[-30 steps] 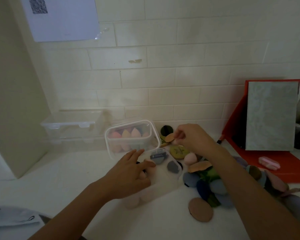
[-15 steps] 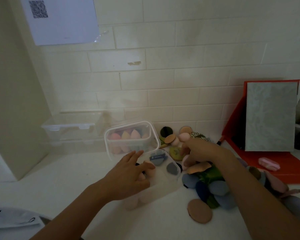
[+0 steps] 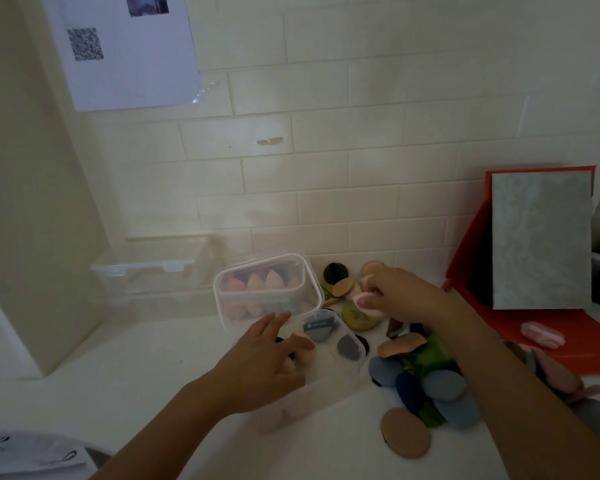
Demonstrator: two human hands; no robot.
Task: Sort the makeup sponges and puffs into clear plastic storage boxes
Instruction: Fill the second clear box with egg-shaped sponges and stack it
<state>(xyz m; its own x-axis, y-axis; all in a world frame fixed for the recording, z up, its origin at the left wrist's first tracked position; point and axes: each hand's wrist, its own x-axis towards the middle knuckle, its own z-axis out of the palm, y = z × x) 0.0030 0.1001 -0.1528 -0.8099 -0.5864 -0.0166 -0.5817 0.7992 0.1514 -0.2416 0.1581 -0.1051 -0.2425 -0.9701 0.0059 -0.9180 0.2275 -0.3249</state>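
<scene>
A cream tiled wall (image 3: 361, 168) is seen beyond both hands; a white countertop (image 3: 136, 358) extends beneath them. A paper sheet (image 3: 125, 53) bearing a printed code is fixed to the wall high above the left hand (image 3: 260, 365); a red board (image 3: 465, 271), fronted by a grey-green panel (image 3: 541, 237), is leaned against the wall on the outer side of the right hand (image 3: 402, 296).

A clear empty box (image 3: 153, 268) is placed against the wall, beyond the left hand and to its outer side; a clear sponge box (image 3: 267, 289), filled with teardrop sponges, is located just beyond the left fingertips; an open box (image 3: 333, 375) containing dark and peach puffs lies under the left hand. A pile of puffs (image 3: 430, 382) is spread under and beside the right forearm.

The left hand is laid on the open box with fingers spread and nearly straight, nothing being gripped; the right hand is curled round a pink puff (image 3: 366, 301), which is held above the pile, between the sponge box and the red board.

Compared with the frame half a second earlier, the right hand has been moved off the pile toward the wall; the left hand is unchanged; more of the paper sheet is shown.
</scene>
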